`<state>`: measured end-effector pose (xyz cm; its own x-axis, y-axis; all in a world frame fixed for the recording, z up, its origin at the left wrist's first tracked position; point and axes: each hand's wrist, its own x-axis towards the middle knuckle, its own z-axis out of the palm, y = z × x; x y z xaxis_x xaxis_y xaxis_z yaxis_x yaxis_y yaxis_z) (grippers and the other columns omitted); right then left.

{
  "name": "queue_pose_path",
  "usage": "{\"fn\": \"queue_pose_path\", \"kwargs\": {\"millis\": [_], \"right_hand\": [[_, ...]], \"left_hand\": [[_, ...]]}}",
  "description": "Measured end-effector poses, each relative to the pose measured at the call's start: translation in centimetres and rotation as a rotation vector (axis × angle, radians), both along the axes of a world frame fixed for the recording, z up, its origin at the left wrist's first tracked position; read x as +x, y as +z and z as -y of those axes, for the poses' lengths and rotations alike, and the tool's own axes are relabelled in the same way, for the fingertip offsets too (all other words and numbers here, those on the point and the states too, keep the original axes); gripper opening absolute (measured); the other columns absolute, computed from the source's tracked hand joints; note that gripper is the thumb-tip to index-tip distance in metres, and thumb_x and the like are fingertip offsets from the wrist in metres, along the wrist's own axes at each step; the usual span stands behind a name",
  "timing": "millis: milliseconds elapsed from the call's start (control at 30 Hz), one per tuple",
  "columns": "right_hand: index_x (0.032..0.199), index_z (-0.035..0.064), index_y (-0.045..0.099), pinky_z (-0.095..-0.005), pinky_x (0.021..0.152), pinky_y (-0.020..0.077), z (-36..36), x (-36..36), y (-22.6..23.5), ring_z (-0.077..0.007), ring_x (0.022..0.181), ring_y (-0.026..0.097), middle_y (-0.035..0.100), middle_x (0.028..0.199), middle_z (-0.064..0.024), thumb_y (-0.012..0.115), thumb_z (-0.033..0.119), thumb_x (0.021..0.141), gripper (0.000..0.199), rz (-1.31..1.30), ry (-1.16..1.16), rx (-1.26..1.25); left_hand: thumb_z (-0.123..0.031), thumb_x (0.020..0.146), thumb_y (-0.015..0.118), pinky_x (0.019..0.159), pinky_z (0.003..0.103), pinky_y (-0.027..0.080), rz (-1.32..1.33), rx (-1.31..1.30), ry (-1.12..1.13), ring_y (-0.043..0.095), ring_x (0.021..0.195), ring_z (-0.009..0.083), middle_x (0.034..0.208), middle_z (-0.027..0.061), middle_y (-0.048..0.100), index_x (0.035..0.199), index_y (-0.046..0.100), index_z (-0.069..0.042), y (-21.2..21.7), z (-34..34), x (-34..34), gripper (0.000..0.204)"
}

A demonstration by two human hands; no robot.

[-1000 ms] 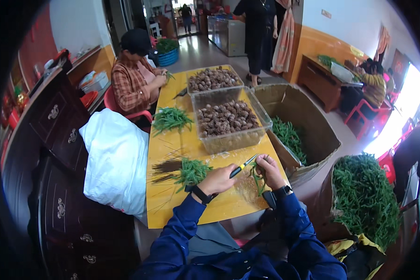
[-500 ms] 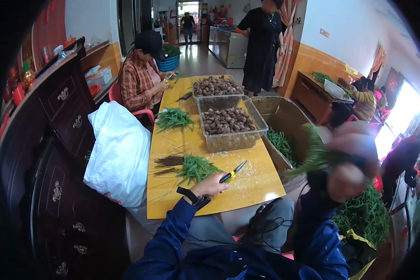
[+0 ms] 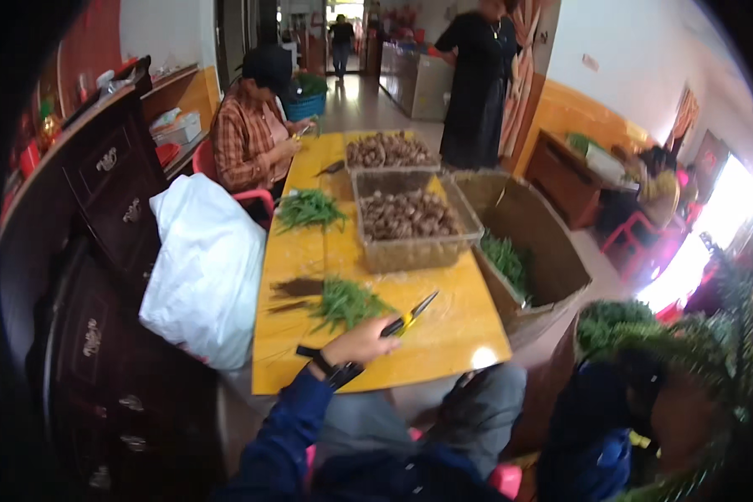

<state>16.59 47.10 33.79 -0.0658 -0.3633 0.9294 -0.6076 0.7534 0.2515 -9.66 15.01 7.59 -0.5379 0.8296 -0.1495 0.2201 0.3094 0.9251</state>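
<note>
My left hand (image 3: 358,343) rests on the yellow table and is closed round pliers (image 3: 410,318) with black and yellow handles, their jaws pointing away to the right. Just beyond it lies a bunch of green sprigs (image 3: 350,303) with thin brown stems (image 3: 297,289). At the far right, low and dark, is my right hand (image 3: 690,422), blurred, its fingers hard to make out. Long leafy green sprigs (image 3: 738,335) fan up and around that hand, which appears to hold them.
Clear bins of brown cones (image 3: 410,216) stand on the table (image 3: 443,314), with another green bunch (image 3: 309,207) alongside. A cardboard box (image 3: 552,251) holds greenery at the table's right. White sack (image 3: 205,268) at left. One person (image 3: 251,134) sits working; another (image 3: 475,92) stands.
My right hand has swung right and down from beside the cardboard box with its greenery. The left hand still holds the pliers, shifted slightly. The view has turned a little.
</note>
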Motion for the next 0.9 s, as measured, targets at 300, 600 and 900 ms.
{"fn": "queue_pose_path", "kwargs": {"millis": [300, 600, 900], "right_hand": [[0.098, 0.0005, 0.067, -0.0339, 0.065, 0.0501, -3.6, 0.0, -4.4, -0.0249, 0.071, 0.063, 0.067, 0.087, -0.0138, 0.065, 0.024, 0.090, 0.025, 0.177, 0.027, -0.094], [0.099, 0.0014, 0.067, -0.0336, 0.066, 0.0497, 3.5, -8.7, -5.5, -0.0229, 0.070, 0.062, 0.068, 0.087, -0.0129, 0.061, 0.020, 0.094, 0.020, 0.193, -0.025, -0.179], [0.097, 0.0045, 0.064, -0.0237, 0.055, 0.0398, 1.7, -19.4, -19.3, -0.0079, 0.062, 0.052, 0.057, 0.079, -0.0003, 0.050, 0.029, 0.102, 0.028, 0.957, 0.224, -1.143]], "left_hand": [[-0.022, 0.093, 0.064, 0.055, 0.026, 0.046, 0.110, -0.023, 0.071, 0.057, 0.068, 0.0069, 0.080, -0.0007, 0.060, 0.135, 0.052, -0.006, -1.2, -0.3, -1.6, 0.047], [-0.026, 0.094, 0.062, 0.054, 0.025, 0.047, 0.147, -0.012, 0.064, 0.056, 0.065, 0.0076, 0.081, 0.0010, 0.062, 0.136, 0.051, -0.005, -0.8, -2.9, -2.2, 0.049], [-0.030, 0.094, 0.067, 0.058, 0.023, 0.048, 0.150, -0.008, 0.089, 0.060, 0.076, 0.0070, 0.092, 0.0029, 0.064, 0.145, 0.046, -0.004, 0.8, -5.3, -4.2, 0.062]]}}
